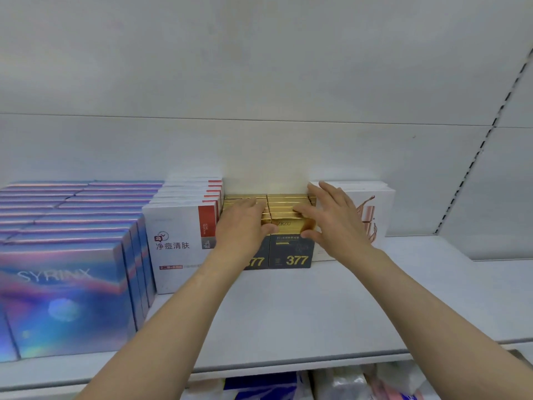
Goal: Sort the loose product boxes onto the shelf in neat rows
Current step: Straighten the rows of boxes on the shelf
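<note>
Two rows of gold-topped dark grey boxes marked "377" (291,252) stand at the back middle of the white shelf (288,313). My left hand (243,223) lies over the tops of the left row, with its thumb down the front of the first box. My right hand (331,217) grips the front box of the right row, fingers across its gold top and thumb on its right front edge. The front of the left box is mostly hidden behind my left wrist.
Left of the gold boxes stands a row of white boxes with a red stripe (178,241), then rows of holographic blue "SYRINX" boxes (66,298). White boxes with a pink design (372,215) stand to the right. Bagged goods (346,385) lie on the level below.
</note>
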### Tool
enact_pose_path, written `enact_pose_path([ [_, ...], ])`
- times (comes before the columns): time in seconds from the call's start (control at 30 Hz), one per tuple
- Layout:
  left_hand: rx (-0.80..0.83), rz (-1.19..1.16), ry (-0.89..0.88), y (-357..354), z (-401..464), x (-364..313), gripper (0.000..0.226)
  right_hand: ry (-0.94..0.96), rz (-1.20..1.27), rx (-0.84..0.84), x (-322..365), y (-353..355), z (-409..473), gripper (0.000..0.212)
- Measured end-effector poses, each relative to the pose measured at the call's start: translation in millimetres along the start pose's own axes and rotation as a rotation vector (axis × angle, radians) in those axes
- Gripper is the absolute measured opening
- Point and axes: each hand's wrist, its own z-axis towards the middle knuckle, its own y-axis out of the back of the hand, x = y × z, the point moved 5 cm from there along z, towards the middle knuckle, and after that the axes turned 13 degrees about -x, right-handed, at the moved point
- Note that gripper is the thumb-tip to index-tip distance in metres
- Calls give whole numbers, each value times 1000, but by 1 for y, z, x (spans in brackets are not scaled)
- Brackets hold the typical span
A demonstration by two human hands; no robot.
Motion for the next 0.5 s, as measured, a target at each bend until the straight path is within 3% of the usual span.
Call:
enact_pose_path([
  [0.5,91,17,-73,0,-4,-4,80,-1,-209,12,23,-3,-10,71],
])
